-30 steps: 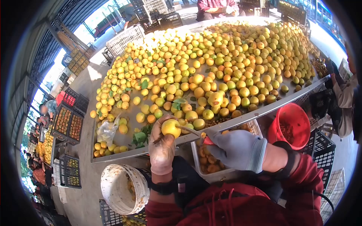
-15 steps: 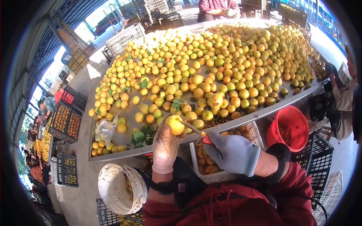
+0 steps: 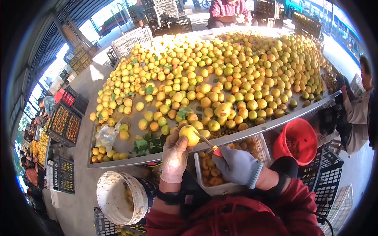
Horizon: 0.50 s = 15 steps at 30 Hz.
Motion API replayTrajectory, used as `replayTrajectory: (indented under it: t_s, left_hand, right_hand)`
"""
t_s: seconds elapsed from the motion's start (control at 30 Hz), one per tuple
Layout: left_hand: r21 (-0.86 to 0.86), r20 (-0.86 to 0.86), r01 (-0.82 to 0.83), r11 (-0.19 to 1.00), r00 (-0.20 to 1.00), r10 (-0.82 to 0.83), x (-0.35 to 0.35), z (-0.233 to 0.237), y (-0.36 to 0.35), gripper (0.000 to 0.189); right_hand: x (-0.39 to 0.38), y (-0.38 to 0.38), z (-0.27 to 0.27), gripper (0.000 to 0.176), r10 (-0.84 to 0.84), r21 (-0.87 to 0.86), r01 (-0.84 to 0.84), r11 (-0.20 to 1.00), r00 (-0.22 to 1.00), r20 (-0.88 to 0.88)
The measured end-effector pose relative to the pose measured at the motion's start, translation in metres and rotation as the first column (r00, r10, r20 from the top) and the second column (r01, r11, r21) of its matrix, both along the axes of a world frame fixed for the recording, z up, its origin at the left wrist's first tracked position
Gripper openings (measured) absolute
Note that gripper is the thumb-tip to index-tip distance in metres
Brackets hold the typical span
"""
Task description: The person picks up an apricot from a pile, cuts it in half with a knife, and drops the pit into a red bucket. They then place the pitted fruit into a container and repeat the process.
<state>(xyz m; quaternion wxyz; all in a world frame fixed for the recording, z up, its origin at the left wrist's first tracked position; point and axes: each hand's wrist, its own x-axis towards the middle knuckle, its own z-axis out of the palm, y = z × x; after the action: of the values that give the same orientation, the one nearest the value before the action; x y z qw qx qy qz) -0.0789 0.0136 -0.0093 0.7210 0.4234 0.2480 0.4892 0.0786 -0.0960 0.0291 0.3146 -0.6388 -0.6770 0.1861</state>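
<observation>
My left hand [image 3: 175,157], in a light, stained glove, is closed around a yellow, peach-like fruit [image 3: 189,135] above the table's near edge. My right hand [image 3: 239,165], in a grey knitted glove, grips a small knife [image 3: 216,152] by its red handle. Its narrow metal blade reaches left to the fruit's right side. An orange scrap [image 3: 215,148] clings where blade and handle meet. Below my right hand, a white crate [image 3: 265,147] holds orange-brown fruit pieces, partly hidden by the hand.
A metal-rimmed table [image 3: 252,131] bears heaped yellow fruit, leaves and a clear plastic bag [image 3: 107,135]. A white bucket [image 3: 106,196] stands at lower left, a red bucket [image 3: 278,143] at right beside black crates [image 3: 325,169]. One person [image 3: 230,13] sits across the table; another [image 3: 360,106] is at far right.
The view has shifted slightly. My left hand has tipped the fruit a little, and the blade still meets its right side. Both hands keep their holds.
</observation>
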Motion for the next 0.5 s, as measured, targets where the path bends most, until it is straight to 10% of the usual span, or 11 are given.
replayTrajectory:
  t_s: [0.5]
  left_hand:
    - [0.027, 0.096, 0.034, 0.999, 0.995, -0.037, 0.016, 0.007, -0.007, 0.044]
  right_hand:
    - [-0.020, 0.004, -0.034, 0.031, -0.064, -0.157, 0.017, 0.988, 0.951, -0.303]
